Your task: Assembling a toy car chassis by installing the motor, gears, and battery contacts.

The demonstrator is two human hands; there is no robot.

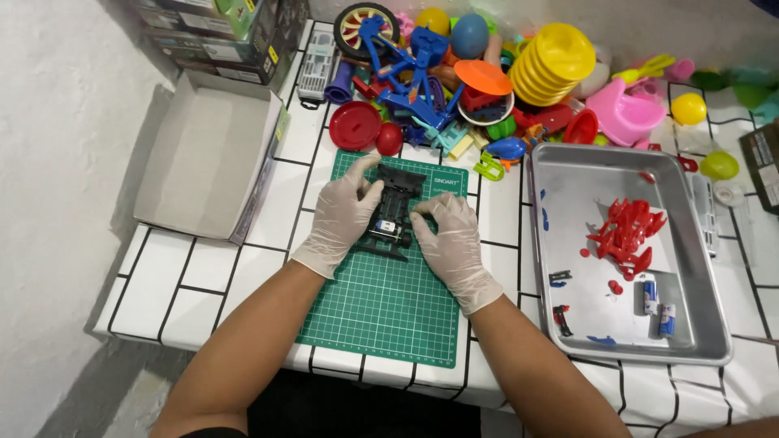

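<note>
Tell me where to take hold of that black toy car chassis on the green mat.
Probably best by its long side rails, one from each flank. The black chassis lies flat on the green cutting mat, long axis pointing away from the person. The left hand and right hand already flank it, so a sideways grip should leave the middle uncovered.
</note>
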